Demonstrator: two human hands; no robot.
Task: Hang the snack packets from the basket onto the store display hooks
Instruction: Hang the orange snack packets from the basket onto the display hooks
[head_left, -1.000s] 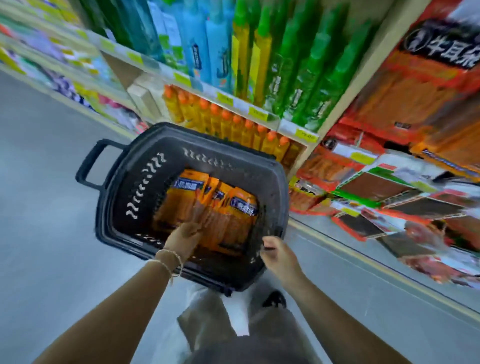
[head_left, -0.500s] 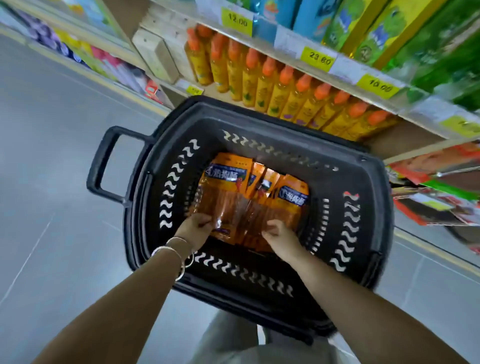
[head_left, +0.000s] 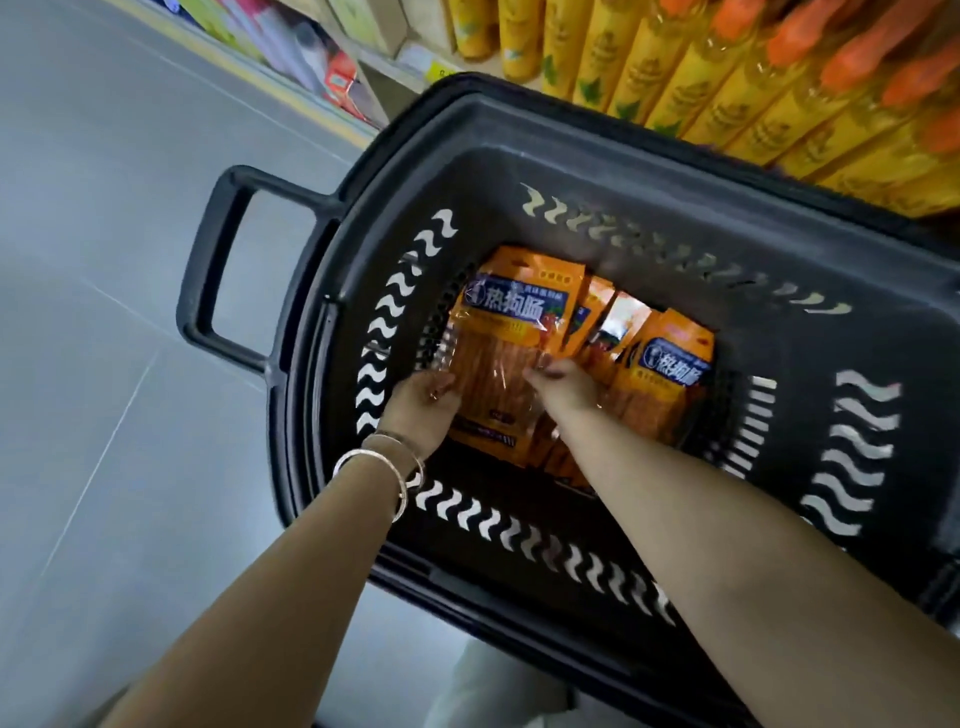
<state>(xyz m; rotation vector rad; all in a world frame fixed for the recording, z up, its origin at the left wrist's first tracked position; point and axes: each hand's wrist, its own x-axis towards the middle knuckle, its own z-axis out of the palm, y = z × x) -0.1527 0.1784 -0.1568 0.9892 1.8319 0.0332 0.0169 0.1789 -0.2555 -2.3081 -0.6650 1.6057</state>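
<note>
A black plastic basket (head_left: 613, 156) with wavy slots stands on the floor and holds several orange snack packets. The leftmost packet (head_left: 511, 332) lies on top, blue label up. My left hand (head_left: 421, 408), with silver bangles on the wrist, grips this packet's lower left edge. My right hand (head_left: 563, 387) pinches the same packet's right side near its middle. More packets (head_left: 667, 374) lie to the right, partly under my right forearm. No display hooks are in view.
The basket's handle (head_left: 218, 270) sticks out to the left over the grey tiled floor (head_left: 104, 364). Behind the basket a low shelf carries yellow bottles with orange caps (head_left: 727, 78). Boxed goods (head_left: 332, 73) line the shelf base at the upper left.
The view has dipped closer to the basket. My right hand has gone from the basket rim to the top packet. Both hands now hold that packet's sides.
</note>
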